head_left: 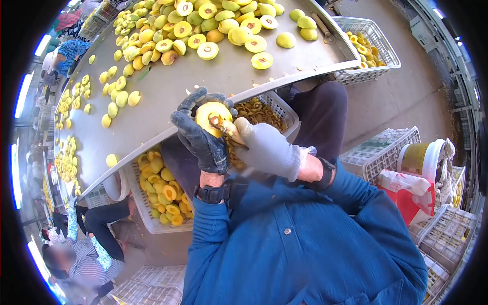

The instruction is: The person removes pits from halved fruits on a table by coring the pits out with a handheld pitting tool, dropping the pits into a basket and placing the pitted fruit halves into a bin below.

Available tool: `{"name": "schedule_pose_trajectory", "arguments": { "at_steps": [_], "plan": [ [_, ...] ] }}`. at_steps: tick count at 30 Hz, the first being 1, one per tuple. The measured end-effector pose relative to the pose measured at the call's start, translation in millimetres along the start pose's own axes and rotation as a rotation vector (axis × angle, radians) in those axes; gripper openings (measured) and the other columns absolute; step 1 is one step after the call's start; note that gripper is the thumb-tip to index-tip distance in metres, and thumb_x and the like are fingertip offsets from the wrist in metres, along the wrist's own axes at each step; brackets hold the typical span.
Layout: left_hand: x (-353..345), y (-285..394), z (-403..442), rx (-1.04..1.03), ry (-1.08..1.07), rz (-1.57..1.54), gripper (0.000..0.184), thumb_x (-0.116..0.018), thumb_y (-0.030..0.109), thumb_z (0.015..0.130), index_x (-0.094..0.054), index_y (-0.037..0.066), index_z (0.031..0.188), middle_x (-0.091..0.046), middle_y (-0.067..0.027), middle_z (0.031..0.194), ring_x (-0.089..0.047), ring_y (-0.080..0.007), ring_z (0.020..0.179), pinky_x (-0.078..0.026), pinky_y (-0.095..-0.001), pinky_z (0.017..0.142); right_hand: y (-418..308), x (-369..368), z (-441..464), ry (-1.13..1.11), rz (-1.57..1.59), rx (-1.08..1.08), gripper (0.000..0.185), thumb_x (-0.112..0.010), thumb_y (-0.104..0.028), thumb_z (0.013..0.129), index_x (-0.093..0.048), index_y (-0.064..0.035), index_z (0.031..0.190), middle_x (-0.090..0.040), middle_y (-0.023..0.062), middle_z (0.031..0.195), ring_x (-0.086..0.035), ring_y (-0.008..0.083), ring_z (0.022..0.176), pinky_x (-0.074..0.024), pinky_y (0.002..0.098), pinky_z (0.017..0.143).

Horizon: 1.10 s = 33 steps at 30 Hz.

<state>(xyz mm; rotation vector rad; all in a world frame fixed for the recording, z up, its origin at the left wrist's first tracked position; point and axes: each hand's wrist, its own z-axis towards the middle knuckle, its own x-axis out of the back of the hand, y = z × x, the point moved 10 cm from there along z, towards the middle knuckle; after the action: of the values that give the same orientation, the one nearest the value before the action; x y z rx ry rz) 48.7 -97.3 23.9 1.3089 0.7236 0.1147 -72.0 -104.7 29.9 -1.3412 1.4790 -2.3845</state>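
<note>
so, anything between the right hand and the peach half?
Only the tan-handled tool held in the right hand, its tip at the middle of the cut face of the peach half. The left hand holds the fruit around its edge, leaving that face mostly open. Nothing else visible stands in the way.

The left hand (197, 136) cups a halved fruit (207, 112); the right hand (265, 148) holds a tool (232, 133) to it.

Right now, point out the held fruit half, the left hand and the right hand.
Held fruit half (206, 115): head view, on its cut flesh.
Left hand (201, 140): head view, middle of the gloved hand.
Right hand (268, 150): head view, back of the gloved hand.
</note>
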Motion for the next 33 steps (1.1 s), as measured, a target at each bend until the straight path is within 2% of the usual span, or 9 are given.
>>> {"name": "schedule_pose_trajectory", "arguments": {
  "at_steps": [5, 11, 17, 20, 23, 26, 29, 30, 33],
  "plan": [
    [-5, 11, 0, -0.028, 0.089, 0.047, 0.074, -0.029, 0.064, 0.097, -0.05, -0.003, 0.118, -0.063, -0.0164, 0.092, -0.065, -0.0267, 0.077, -0.059, -0.0378, 0.068, -7, 4, 2, -0.002, -0.001, -0.013, 0.023, -0.061, -0.017, 0.084, -0.047, -0.0002, 0.093, -0.061, 0.0173, 0.063, -0.064, 0.0374, 0.06, -0.0499, 0.0458, 0.053],
    [-11, 28, -7, -0.033, 0.199, 0.17, 0.074, -0.027, 0.064, 0.097, -0.051, -0.004, 0.118, -0.063, -0.016, 0.093, -0.065, -0.0268, 0.077, -0.059, -0.0376, 0.071, -5, 1, 6, -0.079, -0.074, -0.015, 0.027, -0.061, -0.017, 0.084, -0.049, 0.0037, 0.097, -0.062, 0.0197, 0.066, -0.065, 0.0389, 0.063, -0.0511, 0.046, 0.056],
    [-2, 28, -6, -0.188, 0.172, 0.212, 0.074, -0.026, 0.063, 0.097, -0.051, -0.003, 0.118, -0.064, -0.0168, 0.096, -0.066, -0.0286, 0.081, -0.058, -0.0399, 0.076, -3, -4, 13, -0.128, 0.313, -0.021, 0.024, -0.061, -0.016, 0.082, -0.053, 0.0037, 0.094, -0.062, 0.0249, 0.071, -0.064, 0.0421, 0.07, -0.05, 0.046, 0.059],
    [-6, 30, -4, -0.218, 0.121, 0.254, 0.074, -0.026, 0.063, 0.098, -0.05, -0.003, 0.118, -0.063, -0.0176, 0.101, -0.065, -0.0291, 0.087, -0.057, -0.0409, 0.079, -2, 2, 13, -0.122, 0.214, -0.059, 0.023, -0.063, -0.016, 0.084, -0.056, 0.0, 0.098, -0.062, 0.0267, 0.077, -0.063, 0.0427, 0.075, -0.0498, 0.0446, 0.063],
    [-8, 34, -4, -0.234, 0.145, 0.255, 0.071, -0.03, 0.062, 0.098, -0.05, -0.003, 0.119, -0.063, -0.0185, 0.101, -0.065, -0.0315, 0.086, -0.057, -0.0434, 0.078, -7, 8, 15, -0.155, 0.236, -0.079, 0.02, -0.062, -0.016, 0.085, -0.057, -0.0002, 0.096, -0.064, 0.0208, 0.075, -0.066, 0.0337, 0.069, -0.0499, 0.0393, 0.06],
    [-14, 46, -7, -0.296, 0.109, 0.335, 0.069, -0.032, 0.061, 0.097, -0.049, -0.003, 0.119, -0.063, -0.0206, 0.099, -0.065, -0.0341, 0.085, -0.057, -0.0461, 0.075, 4, -31, 3, -0.506, 0.798, -0.347, 0.017, -0.061, -0.015, 0.085, -0.059, -0.0011, 0.094, -0.065, 0.0101, 0.073, -0.065, 0.0187, 0.066, -0.0486, 0.0331, 0.058],
    [-23, 48, -5, -0.337, 0.034, 0.322, 0.069, -0.031, 0.059, 0.098, -0.049, -0.003, 0.12, -0.063, -0.022, 0.1, -0.065, -0.0344, 0.088, -0.056, -0.0462, 0.079, 1, -15, 6, -0.399, 0.619, -0.294, 0.016, -0.061, -0.015, 0.085, -0.06, -0.0019, 0.094, -0.064, 0.0026, 0.073, -0.061, 0.0091, 0.069, -0.0471, 0.0286, 0.057],
    [-29, 48, -4, -0.358, 0.019, 0.319, 0.069, -0.03, 0.059, 0.098, -0.049, -0.004, 0.121, -0.063, -0.0222, 0.1, -0.065, -0.0346, 0.088, -0.056, -0.0461, 0.081, 2, -11, 6, -0.389, 0.618, -0.3, 0.017, -0.061, -0.015, 0.084, -0.06, -0.0017, 0.095, -0.064, 0.0069, 0.072, -0.063, 0.0129, 0.069, -0.0475, 0.0294, 0.058],
    [-44, 53, -5, -0.328, -0.038, 0.364, 0.073, -0.027, 0.061, 0.098, -0.049, -0.004, 0.122, -0.063, -0.0215, 0.104, -0.065, -0.0343, 0.091, -0.055, -0.0454, 0.086, 0, 16, 8, -0.155, 0.538, -0.186, 0.027, -0.059, -0.017, 0.079, -0.062, 0.0063, 0.093, -0.064, 0.0257, 0.076, -0.066, 0.0371, 0.07, -0.0517, 0.0421, 0.064]
  ]
}}
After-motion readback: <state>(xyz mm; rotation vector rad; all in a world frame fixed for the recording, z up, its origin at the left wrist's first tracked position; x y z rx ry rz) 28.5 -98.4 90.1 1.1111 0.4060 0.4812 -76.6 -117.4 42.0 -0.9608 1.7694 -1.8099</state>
